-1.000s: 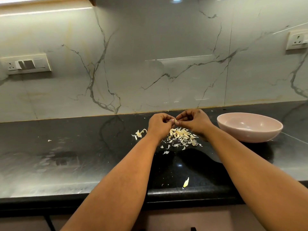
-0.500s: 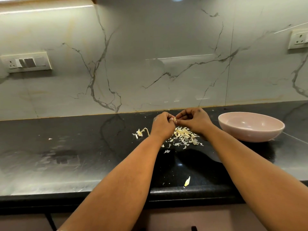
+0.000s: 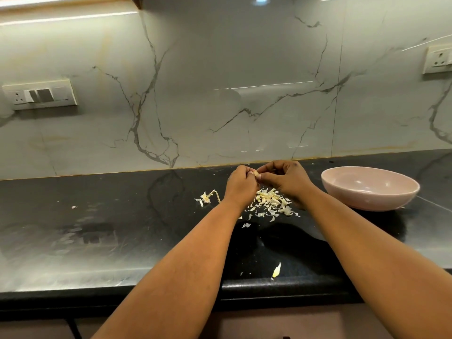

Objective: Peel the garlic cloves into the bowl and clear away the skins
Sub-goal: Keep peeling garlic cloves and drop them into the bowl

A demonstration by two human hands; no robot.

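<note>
Black polished stone countertop (image 3: 122, 228), glossy, running below a grey-veined marble-look backsplash (image 3: 220, 81).

Item 1: small pale garlic clove (image 3: 256, 174), held above the counter between the two hands, at the point where their fingertips meet. Only a sliver of it shows; the rest is hidden by fingers.

Item 2: left hand (image 3: 241, 185), fingers curled, pinching the clove from the left side.

Item 3: right hand (image 3: 285, 178), fingers curled, thumb and forefinger closed on the same clove from the right. Both hands are in contact with it; neither is spread.

Item 4: heap of pale papery garlic skins (image 3: 270, 203), lying on the counter directly under the hands and the clove, with flakes scattered toward the near side.

Item 5: smaller clump of skin with a dry stem (image 3: 208, 197), left of the left hand, apart from the heap.

Item 6: single yellowish skin scrap (image 3: 276, 270), near the counter's front edge.

Item 7: round pale pink bowl (image 3: 369, 189), upright on the counter, just right of the right hand; contents cannot be made out.

Item 8: white switch plate (image 3: 40, 95), left wall; white socket (image 3: 439, 59), right wall.
</note>
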